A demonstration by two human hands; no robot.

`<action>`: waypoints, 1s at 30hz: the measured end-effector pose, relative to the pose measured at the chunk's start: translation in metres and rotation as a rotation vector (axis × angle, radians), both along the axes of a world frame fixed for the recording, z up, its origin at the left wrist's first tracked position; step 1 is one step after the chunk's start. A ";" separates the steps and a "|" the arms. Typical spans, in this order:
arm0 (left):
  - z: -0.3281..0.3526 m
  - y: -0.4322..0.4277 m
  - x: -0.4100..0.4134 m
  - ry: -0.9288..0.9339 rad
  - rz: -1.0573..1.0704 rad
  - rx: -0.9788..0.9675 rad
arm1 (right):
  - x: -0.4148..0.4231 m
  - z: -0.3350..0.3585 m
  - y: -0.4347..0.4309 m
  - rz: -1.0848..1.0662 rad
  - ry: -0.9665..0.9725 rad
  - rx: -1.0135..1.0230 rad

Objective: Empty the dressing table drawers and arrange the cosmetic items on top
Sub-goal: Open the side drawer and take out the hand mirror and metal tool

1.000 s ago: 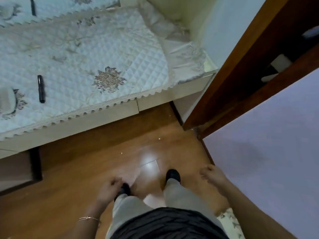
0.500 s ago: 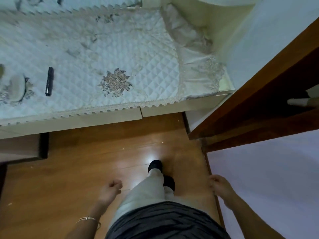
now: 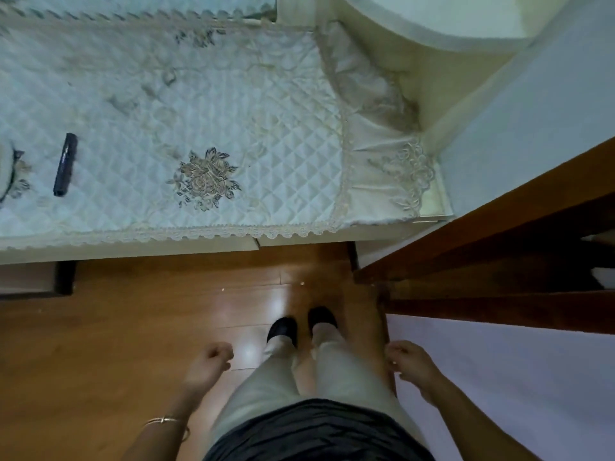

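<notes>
The dressing table [image 3: 299,239] stands ahead of me, its top covered by a white quilted cloth [image 3: 206,104] with an embroidered flower. A dark slim cosmetic tube [image 3: 65,164] lies on the cloth at the left, beside a pale round item [image 3: 4,174] cut off by the frame edge. A drawer [image 3: 30,277] at the lower left of the table stands pulled out. My left hand [image 3: 208,366] hangs by my leg with fingers curled and nothing in it. My right hand [image 3: 411,366] hangs on the other side, also curled and holding nothing.
A dark wooden door frame or cabinet edge [image 3: 482,261] juts in at the right, close to the table's end. A pale bed or mat [image 3: 519,377] fills the lower right. I stand on a glossy wooden floor [image 3: 116,327], feet together in dark shoes [image 3: 283,329].
I have stepped closer to the dressing table, which now sits lower and larger in view. My feet came together. Both hands stayed at my sides, holding nothing.
</notes>
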State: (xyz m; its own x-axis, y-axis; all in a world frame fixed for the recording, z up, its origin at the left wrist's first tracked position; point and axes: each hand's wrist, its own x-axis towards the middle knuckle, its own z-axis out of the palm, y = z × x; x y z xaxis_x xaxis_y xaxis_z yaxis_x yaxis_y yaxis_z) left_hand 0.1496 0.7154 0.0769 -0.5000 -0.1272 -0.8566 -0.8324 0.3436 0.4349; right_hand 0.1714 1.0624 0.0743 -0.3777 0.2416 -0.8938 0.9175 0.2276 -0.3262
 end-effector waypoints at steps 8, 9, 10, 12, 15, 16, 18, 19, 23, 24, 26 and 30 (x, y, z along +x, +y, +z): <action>-0.014 0.083 -0.035 0.016 0.172 0.037 | -0.081 -0.016 0.028 0.096 0.052 -0.003; -0.021 0.092 -0.044 0.015 0.207 0.045 | -0.093 -0.019 0.028 0.056 0.051 -0.028; -0.028 0.101 -0.053 0.009 0.251 0.064 | -0.105 -0.023 0.027 0.008 0.049 -0.069; -0.044 0.116 -0.074 -0.009 0.368 0.149 | -0.129 -0.036 0.024 -0.099 0.043 -0.134; -0.071 0.130 -0.109 -0.006 0.498 0.242 | -0.160 -0.058 0.017 -0.295 0.062 -0.211; -0.079 0.132 -0.120 0.000 0.529 0.254 | -0.169 -0.066 0.016 -0.368 0.076 -0.235; -0.094 0.134 -0.141 0.012 0.596 0.285 | -0.184 -0.081 0.016 -0.488 0.103 -0.289; -0.101 0.134 -0.151 0.018 0.624 0.305 | -0.189 -0.088 0.016 -0.536 0.112 -0.321; -0.115 0.125 -0.176 0.055 0.837 0.394 | -0.196 -0.104 0.015 -0.678 0.154 -0.431; -0.114 0.122 -0.178 0.065 0.887 0.418 | -0.195 -0.105 0.014 -0.708 0.172 -0.447; -0.110 0.119 -0.177 0.073 0.912 0.465 | -0.191 -0.102 0.013 -0.745 0.188 -0.484; -0.101 0.120 -0.156 0.042 0.916 0.467 | -0.171 -0.091 0.014 -0.774 0.170 -0.502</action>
State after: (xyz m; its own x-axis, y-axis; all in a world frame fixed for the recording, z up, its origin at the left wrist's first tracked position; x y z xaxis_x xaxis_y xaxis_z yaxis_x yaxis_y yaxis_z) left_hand -0.0065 0.8358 -0.0242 -0.4089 -0.1336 -0.9027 -0.6712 -0.6262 0.3967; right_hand 0.0009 1.0762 -0.0162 -0.4084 0.0816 -0.9092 0.6860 -0.6297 -0.3646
